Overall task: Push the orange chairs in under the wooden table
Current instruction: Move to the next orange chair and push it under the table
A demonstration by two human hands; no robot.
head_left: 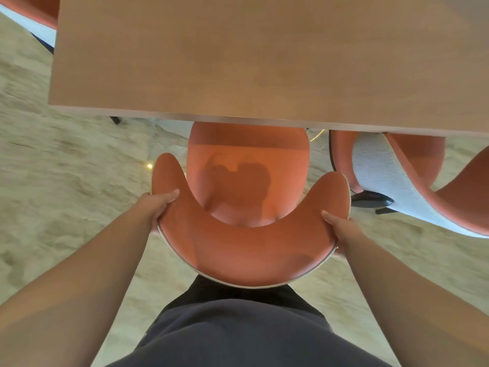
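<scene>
Both hands, left hand (156,205) and right hand (341,229), grip orange chair (246,250); fingers hidden.

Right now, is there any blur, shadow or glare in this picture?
Head view: the floor is smeared by motion blur; a dark shadow falls on the chair seat between the left hand and right hand; a small glare spot shines on the floor left of the chair; wide-angle bending curves the table edge.
</scene>
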